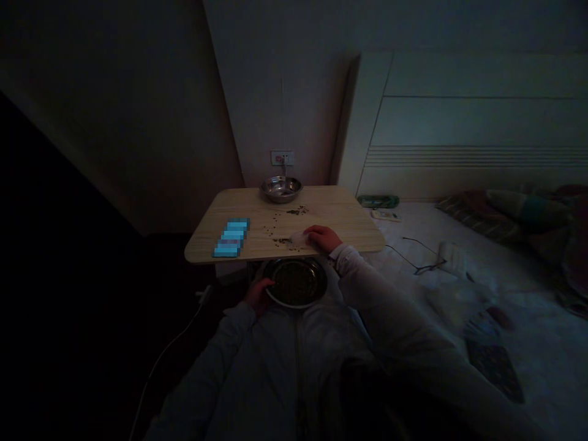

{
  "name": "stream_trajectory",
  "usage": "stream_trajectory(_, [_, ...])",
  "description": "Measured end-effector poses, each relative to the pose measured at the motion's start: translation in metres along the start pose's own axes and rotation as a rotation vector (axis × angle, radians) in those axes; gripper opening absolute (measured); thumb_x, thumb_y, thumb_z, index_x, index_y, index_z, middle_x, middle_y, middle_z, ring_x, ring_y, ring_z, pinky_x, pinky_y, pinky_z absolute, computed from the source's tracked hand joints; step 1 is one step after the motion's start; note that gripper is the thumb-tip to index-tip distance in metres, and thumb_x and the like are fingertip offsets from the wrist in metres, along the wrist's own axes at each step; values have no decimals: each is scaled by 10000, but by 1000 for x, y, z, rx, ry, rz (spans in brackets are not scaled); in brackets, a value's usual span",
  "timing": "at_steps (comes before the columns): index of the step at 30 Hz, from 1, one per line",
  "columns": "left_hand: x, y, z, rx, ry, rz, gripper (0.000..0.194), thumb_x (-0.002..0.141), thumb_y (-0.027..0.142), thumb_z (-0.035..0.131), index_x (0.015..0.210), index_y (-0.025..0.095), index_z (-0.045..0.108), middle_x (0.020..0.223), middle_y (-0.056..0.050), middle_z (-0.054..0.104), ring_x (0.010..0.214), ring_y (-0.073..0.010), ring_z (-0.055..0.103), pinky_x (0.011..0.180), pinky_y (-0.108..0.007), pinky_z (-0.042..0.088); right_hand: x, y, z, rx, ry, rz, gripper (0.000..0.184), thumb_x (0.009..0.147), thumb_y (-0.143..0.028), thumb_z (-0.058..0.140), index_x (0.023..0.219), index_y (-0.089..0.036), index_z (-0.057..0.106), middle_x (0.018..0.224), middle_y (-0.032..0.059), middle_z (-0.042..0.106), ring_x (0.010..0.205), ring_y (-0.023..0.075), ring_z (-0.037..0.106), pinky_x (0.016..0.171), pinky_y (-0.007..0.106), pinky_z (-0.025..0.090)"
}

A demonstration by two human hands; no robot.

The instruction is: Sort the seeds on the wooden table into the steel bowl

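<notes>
My left hand (pixel 258 296) grips the left rim of a round metal bowl (pixel 294 304) on my lap, just below the table's front edge. Small, dark greenish bits, too dim to name, cover its inside. Over the wooden table (pixel 239 205), my right hand (pixel 324 237) is closed on a pale, thin piece (pixel 299 239) that looks like tissue. This piece touches the tabletop among small dark bits (pixel 281 241) near the front edge. Farther back lies another small cluster of dark bits (pixel 297 211), with a few scattered between.
A second metal bowl (pixel 281 191) stands at the table's back edge, below a wall socket (pixel 282 158). On the left lies a lit phone (pixel 231 237). The bed (pixel 413 223) at right bears a remote (pixel 386 215), cables and a plastic bag. A white cord (pixel 165 349) runs along the floor.
</notes>
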State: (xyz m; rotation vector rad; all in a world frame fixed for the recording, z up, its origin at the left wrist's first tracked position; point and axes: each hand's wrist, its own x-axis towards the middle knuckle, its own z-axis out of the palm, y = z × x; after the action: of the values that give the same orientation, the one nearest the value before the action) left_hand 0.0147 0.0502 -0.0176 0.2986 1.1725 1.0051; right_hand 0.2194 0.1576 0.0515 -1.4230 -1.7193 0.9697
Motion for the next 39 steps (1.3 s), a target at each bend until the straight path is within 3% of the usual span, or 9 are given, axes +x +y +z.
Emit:
stream_trajectory(9, [0, 1, 0, -13, -4, 0, 156, 699, 88, 543, 695, 170, 676, 642, -73, 743, 979, -275, 693, 882, -352, 538, -1, -1, -1, 11, -22, 17, 248, 724, -160, 504, 834, -178, 726, 599, -27, 655, 602, 114, 543, 657, 215, 430])
stream_trajectory(17, [2, 0, -1, -22, -27, 30, 125, 623, 81, 587, 678, 156, 670, 658, -93, 747, 988, -297, 685, 864, -361, 545, 2, 3, -3, 20, -39, -19, 220, 696, -186, 529, 784, -175, 730, 647, -19, 665, 693, 128, 577, 729, 235, 425])
stream_trajectory(39, [1, 0, 0, -14, -19, 23, 142, 673, 88, 553, 672, 148, 682, 667, -93, 750, 953, -271, 699, 842, -323, 541, 7, 13, 1, 105, -79, -4, 187, 661, -283, 535, 667, -163, 678, 510, -29, 534, 549, 114, 470, 568, 238, 350])
